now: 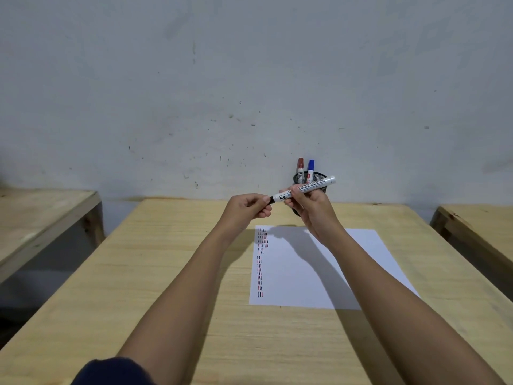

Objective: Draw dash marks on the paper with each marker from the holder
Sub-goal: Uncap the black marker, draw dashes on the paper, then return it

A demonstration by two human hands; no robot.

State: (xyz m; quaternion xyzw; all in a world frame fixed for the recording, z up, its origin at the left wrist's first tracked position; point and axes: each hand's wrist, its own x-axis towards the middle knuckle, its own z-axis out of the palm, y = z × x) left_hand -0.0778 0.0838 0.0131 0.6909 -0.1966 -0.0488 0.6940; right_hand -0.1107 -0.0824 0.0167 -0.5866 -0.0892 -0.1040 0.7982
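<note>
Above the far edge of the paper, my right hand grips the white barrel of a black marker, held nearly level. My left hand pinches the marker's black cap end. The white paper lies on the wooden table and carries columns of short black, red and blue dashes down its left edge. Behind my right hand stands a black mesh holder, partly hidden, with a red marker and a blue marker upright in it.
The wooden table runs to a stained grey wall. Another wooden table stands at the left across a gap, and a third at the right. My forearms cast shadows over the paper.
</note>
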